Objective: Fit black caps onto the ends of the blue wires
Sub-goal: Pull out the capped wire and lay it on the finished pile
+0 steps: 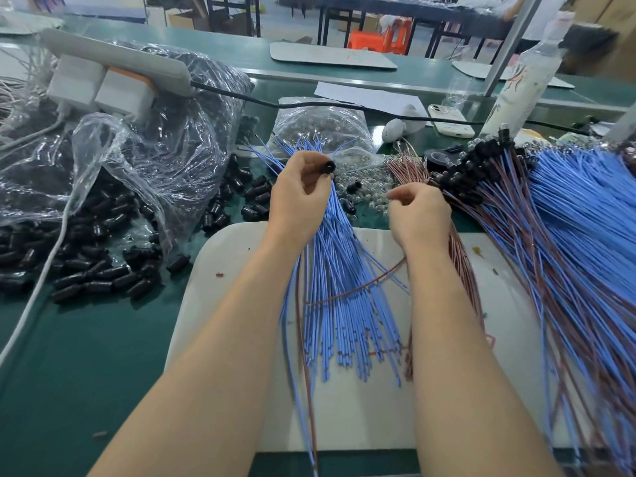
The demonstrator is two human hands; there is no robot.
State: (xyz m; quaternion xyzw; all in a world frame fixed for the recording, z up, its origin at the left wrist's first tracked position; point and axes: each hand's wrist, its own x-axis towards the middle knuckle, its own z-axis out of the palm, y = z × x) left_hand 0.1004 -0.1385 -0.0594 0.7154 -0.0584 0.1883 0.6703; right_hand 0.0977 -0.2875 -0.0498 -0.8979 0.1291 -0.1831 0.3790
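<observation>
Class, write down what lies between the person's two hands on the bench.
In the head view, between the left hand and right hand run the loose blue wires, with small clear bulbs and a stray black cap beside them.

The blue wires point(340, 304) at centre were a uniform bright blue, with reddish-brown wires point(466, 270) mixed in toward 3 o'clock. One glossy black cap point(329, 166) showed at 12 o'clock. Loose caps point(103, 270) of the same black lay at 9 o'clock, beside a clear, colourless bag point(155, 149). The table point(86, 356) was dark green, and the mat point(344, 418) at 6 o'clock was off-white with small specks. An orange stool point(375, 39) stood at 1 o'clock. A white power strip point(117, 60) at 11 o'clock carried white plugs point(125, 94) trimmed in orange.
</observation>
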